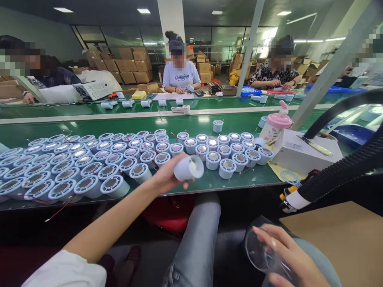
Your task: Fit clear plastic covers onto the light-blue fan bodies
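Observation:
In the head view my left hand [171, 175] is closed around a light blue plastic housing [183, 169], raised over the front edge of the green bench. Its flared open end faces right. Low on the right, my right hand [287, 251] grips a clear plastic cup [259, 249] with its round rim turned toward the left. Many similar blue cylinders [109, 171] stand in rows on the bench behind the left hand, some with thin red wires. One more cylinder [218, 126] stands apart from them, farther back.
At the right are a white box [305, 151], a pink-lidded container [275, 124], a black hose [344, 171] and a cardboard sheet [338, 235]. Across the green conveyor [125, 124] several co-workers sit, with blue parts in front of them. Cartons [131, 65] are stacked behind.

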Demonstrator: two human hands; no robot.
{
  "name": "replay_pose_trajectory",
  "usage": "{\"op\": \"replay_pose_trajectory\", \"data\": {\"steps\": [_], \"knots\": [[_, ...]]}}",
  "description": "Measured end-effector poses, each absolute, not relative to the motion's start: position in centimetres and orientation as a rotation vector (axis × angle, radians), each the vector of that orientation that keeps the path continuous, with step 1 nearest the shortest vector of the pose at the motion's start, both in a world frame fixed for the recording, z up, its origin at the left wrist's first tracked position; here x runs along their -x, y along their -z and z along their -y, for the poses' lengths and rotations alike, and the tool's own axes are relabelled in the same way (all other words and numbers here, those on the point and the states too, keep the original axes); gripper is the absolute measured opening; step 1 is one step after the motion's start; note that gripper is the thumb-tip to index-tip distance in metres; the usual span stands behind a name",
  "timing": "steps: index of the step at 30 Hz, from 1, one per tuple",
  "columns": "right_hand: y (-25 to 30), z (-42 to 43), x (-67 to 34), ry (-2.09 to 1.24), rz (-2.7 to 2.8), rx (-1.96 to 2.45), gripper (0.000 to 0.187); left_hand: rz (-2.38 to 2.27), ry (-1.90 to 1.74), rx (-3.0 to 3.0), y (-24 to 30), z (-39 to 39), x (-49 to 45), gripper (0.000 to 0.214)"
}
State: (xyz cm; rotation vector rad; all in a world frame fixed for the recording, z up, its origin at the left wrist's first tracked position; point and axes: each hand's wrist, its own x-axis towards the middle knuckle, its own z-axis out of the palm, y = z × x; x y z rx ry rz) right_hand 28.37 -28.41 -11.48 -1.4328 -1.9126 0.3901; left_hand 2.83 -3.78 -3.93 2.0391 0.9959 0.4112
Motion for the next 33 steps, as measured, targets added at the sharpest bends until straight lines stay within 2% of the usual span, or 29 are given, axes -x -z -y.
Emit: {"op": "replay_pose_trajectory", "data": {"steps": [3,6,12,16,19,22,25,28,31,33], "knots": [[10.9,26.9,-25.9,0.047,2.025,1.457,0.046,-0.697,-0.006,-1.387,6.5,7.9,-6.1,0.047],[10.3,26.5,-24.5,0.293,1.986,1.628,0.040,-0.629,0.168,-1.209,8.5,10.3,-8.5,0.029],[9.8,27.4,-24.7,0.253,2.038,1.758,0.035,-0.597,0.254,-1.361,9.8,11.3,-9.9,0.025],[10.5,27.7,-25.7,0.117,1.997,1.867,0.032,-0.524,0.323,-1.428,10.3,12.0,-9.7,0.037],[10.8,28.1,-26.8,-0.021,2.005,1.728,0.031,-0.561,0.326,-1.310,11.0,11.7,-9.6,0.044],[10.8,28.1,-26.9,0.072,2.067,1.604,0.035,-0.643,0.309,-1.284,11.6,11.1,-9.6,0.043],[11.0,27.4,-26.0,0.192,2.098,1.744,0.044,-0.623,0.318,-1.358,11.8,11.2,-9.9,0.040],[11.6,26.9,-25.3,0.033,2.032,1.930,0.036,-0.573,0.293,-1.483,11.2,12.0,-10.3,0.032],[11.8,27.1,-25.7,-0.373,1.867,1.953,0.017,-0.522,0.104,-1.701,10.6,12.8,-10.4,0.020],[11.6,27.4,-26.1,-0.637,1.709,1.889,0.008,-0.486,-0.075,-1.859,10.5,13.2,-10.3,0.020]]}}
